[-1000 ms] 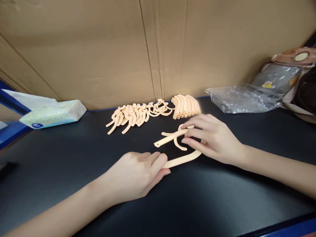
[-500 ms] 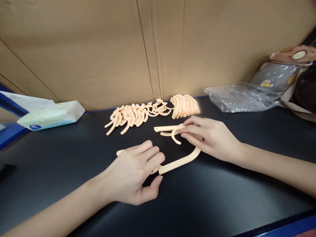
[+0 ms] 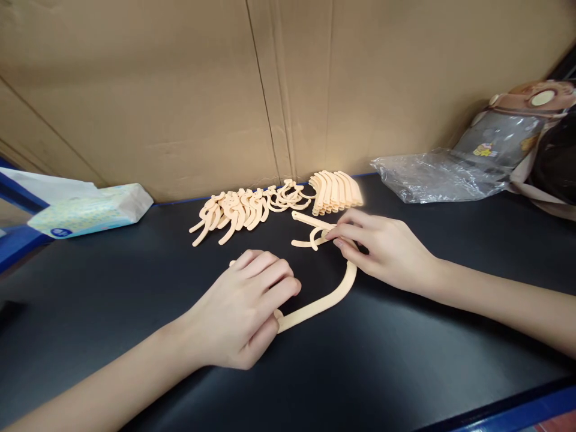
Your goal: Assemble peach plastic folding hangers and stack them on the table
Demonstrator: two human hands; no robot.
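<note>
On the black table, my left hand (image 3: 245,309) is closed over the near end of a long curved beige hanger arm (image 3: 319,307); its fingers hide part of the joint there. That arm bends up to the right and passes beneath my right hand (image 3: 382,243). My right hand pinches a beige folding hanger (image 3: 308,243) near its hook, with a straight arm (image 3: 310,219) pointing up and left from the fingertips. How the pieces connect under the right fingers is hidden.
Behind lie a pile of joined curved hanger pieces (image 3: 234,210), loose hooks (image 3: 290,197) and a stack of hanger arms (image 3: 335,192). A tissue pack (image 3: 90,210) sits left; a clear plastic bag (image 3: 441,177) and a bottle (image 3: 504,138) are right. A cardboard wall (image 3: 180,108) stands behind.
The left thumb has closed in against the long arm's near end, which has swung down and left. The straight arm at my right hand has turned upward at its left end.
</note>
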